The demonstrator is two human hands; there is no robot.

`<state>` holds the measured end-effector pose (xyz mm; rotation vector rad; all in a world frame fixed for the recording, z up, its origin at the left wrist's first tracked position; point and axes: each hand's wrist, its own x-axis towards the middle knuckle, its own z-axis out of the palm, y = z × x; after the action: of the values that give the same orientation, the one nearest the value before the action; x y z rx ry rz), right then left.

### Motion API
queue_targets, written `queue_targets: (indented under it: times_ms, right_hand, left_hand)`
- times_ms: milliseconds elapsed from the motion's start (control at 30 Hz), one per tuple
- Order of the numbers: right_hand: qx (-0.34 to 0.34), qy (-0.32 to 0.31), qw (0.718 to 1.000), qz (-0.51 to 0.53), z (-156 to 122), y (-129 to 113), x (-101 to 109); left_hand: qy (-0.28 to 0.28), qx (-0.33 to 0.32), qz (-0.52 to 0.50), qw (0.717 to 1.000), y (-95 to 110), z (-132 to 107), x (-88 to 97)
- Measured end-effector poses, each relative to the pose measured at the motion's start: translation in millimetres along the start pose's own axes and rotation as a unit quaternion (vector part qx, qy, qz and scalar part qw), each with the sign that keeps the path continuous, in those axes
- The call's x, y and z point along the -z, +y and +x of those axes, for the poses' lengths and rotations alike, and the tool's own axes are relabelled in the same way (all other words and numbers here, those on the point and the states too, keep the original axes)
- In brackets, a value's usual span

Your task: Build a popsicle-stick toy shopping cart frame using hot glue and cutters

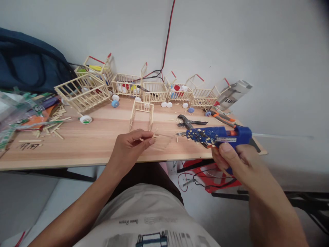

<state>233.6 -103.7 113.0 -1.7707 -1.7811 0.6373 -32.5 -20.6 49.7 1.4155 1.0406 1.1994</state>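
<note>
My left hand (133,144) pinches a thin wooden stick (160,136) over the front of the wooden table (84,140); the stick points right. My right hand (232,159) is wrapped round the grip of a blue hot glue gun (218,135). The gun's nozzle points left, close to the stick's free end. Just behind my left hand stands a small stick frame (142,115), partly built and open at the front.
A row of small stick carts (154,90) holding bottle caps lines the wall, with a larger stick crate (82,92) at the left. Black pliers (190,121), orange-handled cutters (222,117), loose sticks (52,125), plastic bags (17,109) and a dark bag (28,65) lie around.
</note>
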Motion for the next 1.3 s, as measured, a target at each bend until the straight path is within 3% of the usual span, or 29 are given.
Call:
queue_targets:
  times_ms: [700,1133,1300]
  right_hand:
    - [-0.01,0.011,1.0,-0.003,-1.7,-2.9,-1.1]
    - [-0.003,-0.017,1.0,-0.019,-1.1,-5.8,1.5]
    - [0.013,0.017,0.999,-0.031,1.4,-12.1,1.0]
  left_hand:
    - [0.0,0.013,0.003,1.0,3.8,-1.0,-0.4]
    - [0.004,0.017,0.002,1.0,1.0,-1.8,0.9]
    - [0.004,0.015,0.006,1.0,1.1,-2.0,1.3]
